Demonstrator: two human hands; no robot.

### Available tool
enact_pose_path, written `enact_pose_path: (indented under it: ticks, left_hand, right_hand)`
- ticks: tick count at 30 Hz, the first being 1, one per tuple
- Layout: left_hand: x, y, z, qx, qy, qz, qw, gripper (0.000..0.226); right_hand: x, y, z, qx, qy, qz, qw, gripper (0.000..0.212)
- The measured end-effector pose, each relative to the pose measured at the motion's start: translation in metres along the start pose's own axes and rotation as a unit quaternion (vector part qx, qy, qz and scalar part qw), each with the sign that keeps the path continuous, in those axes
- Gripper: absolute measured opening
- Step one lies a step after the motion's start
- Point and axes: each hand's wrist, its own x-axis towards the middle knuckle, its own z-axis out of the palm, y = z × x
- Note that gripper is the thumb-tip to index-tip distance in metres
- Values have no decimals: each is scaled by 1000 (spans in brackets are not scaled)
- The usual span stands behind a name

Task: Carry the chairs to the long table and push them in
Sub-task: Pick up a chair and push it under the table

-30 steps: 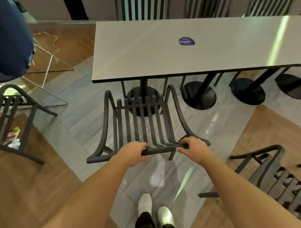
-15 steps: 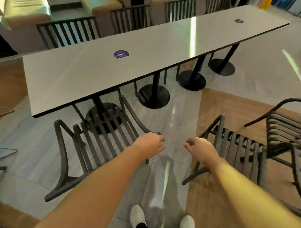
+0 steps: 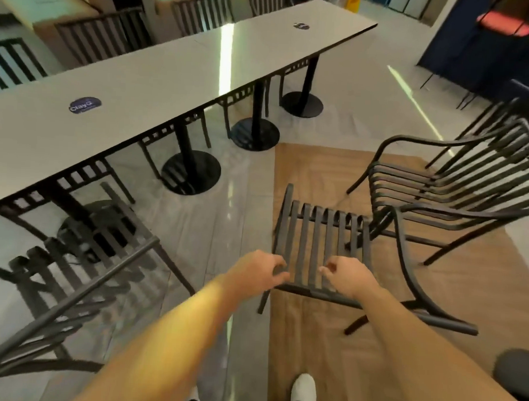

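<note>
Reaching for next chair's top rail.
Our left hand (image 3: 256, 272) and right hand (image 3: 349, 278), fingers half-curled, empty, hover just above the chair (image 3: 321, 241) backrest; rail runs left-right, desk (image 3: 159, 76) far-left.

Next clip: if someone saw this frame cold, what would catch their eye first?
Probably the two bare hands in the lower middle, the left hand and right hand, reaching with loosely curled fingers toward the top rail of a black slatted chair standing on the wood-look floor patch. Next, the long pale table running diagonally across the upper left, with another black chair set at its near end.
</note>
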Motion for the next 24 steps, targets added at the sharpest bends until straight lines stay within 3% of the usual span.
enact_pose_path:
  ticks: [5,8,12,15,20,24]
  left_hand:
    - [38,71,54,12,-39,-12,999,63]
    - [57,100,83,34,-49,-26,998,66]
    - [79,119,111,89,-80,-45,992,60]
    - [94,123,123,129,-93,-61,985,46]
    - [116,114,133,151,-117,-82,978,37]
    - [124,102,137,174,-125,-66,975,46]
  right_hand:
    - [-5,98,7,16,-33,23,999,28]
    - [-12,147,10,33,-39,37,998,39]
    - [-26,192,20,39,-45,27,998,64]
    - [-30,208,30,30,-47,-6,998,70]
    - [-20,211,43,-30,-48,-11,998,25]
    - [-8,203,54,-52,-9,27,998,16]
